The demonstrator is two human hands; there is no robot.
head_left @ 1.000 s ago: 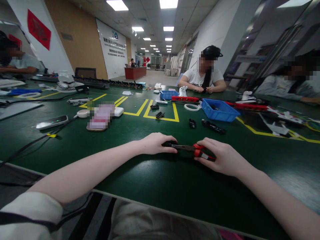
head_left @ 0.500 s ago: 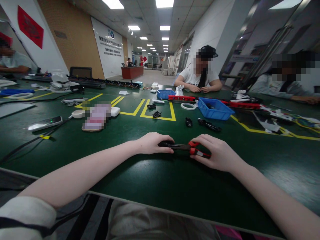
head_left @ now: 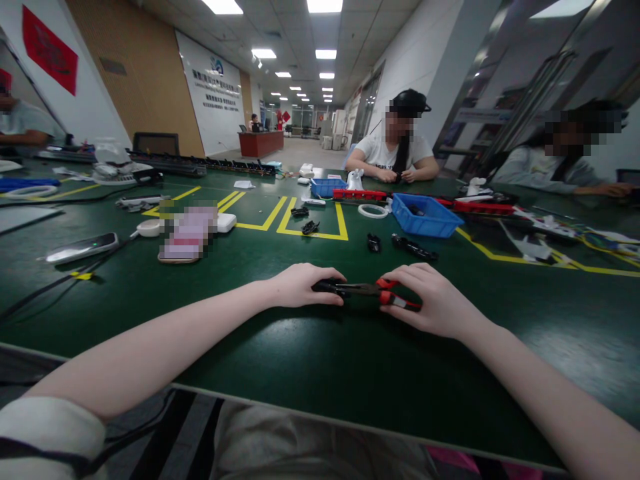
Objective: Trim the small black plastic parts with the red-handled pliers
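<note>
Both my hands rest on the green table (head_left: 310, 360) in front of me. My right hand (head_left: 433, 300) is closed around the red handles of a pair of long-nose pliers (head_left: 380, 293) that point left. My left hand (head_left: 303, 285) is closed over a small black part (head_left: 323, 287) at the tip of the pliers' jaws. Most of that black part is hidden under my fingers.
Beyond my hands lie small black parts (head_left: 413, 247), a blue bin (head_left: 424, 215), a white tape ring (head_left: 373, 211) and yellow floor-style markings (head_left: 310, 233). A blurred pink item (head_left: 187, 233) and a remote-like device (head_left: 80, 248) lie to the left. Other people sit across and at both sides.
Both hands keep the same hold on the pliers and black part. The view has shifted slightly; the hands sit a little left and higher in the picture.
</note>
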